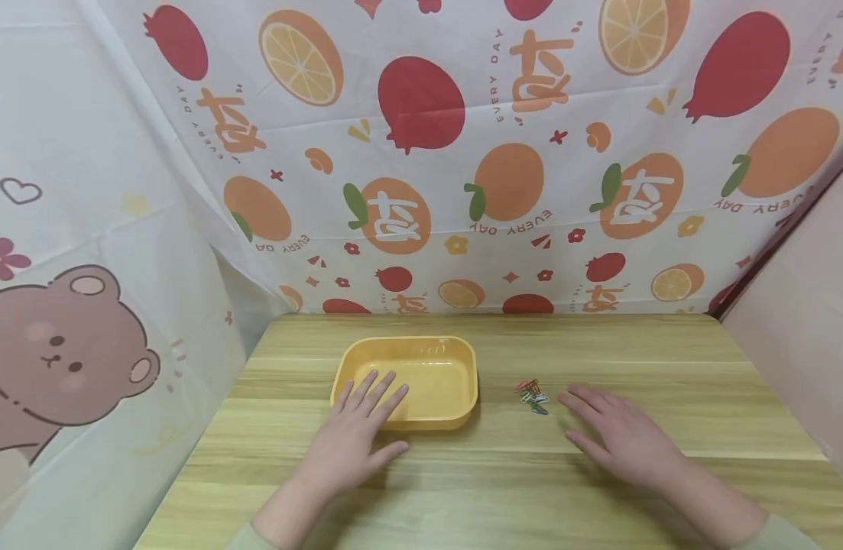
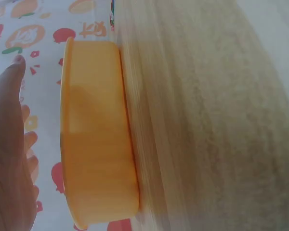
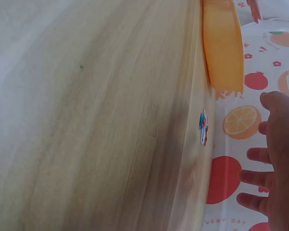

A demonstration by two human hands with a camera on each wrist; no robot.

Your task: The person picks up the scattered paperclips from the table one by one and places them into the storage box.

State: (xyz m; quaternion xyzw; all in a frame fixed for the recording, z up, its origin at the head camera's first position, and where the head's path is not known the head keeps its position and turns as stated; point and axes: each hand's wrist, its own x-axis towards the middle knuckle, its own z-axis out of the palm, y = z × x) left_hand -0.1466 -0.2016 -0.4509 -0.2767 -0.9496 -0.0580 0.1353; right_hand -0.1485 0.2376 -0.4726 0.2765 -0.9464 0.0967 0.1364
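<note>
A yellow rectangular tray (image 1: 438,382) with rounded corners sits on the table, and nothing shows inside it. My left hand (image 1: 355,431) is spread over its front left part, fingers straight; in the left wrist view the hand (image 2: 12,149) stands apart from the tray's side wall (image 2: 98,130). A small pile of coloured paper clips (image 1: 533,397) lies to the right of the tray. Just right of the pile is my right hand (image 1: 624,435), its fingers pointing toward the clips and holding nothing. The right wrist view shows the paper clips (image 3: 203,127) apart from the right hand (image 3: 282,163).
The wooden table (image 1: 504,496) ends at the back against a fruit-printed cloth (image 1: 504,260). On the left hangs a white cloth with a bear print (image 1: 70,351). A pale panel (image 1: 799,305) borders the right side.
</note>
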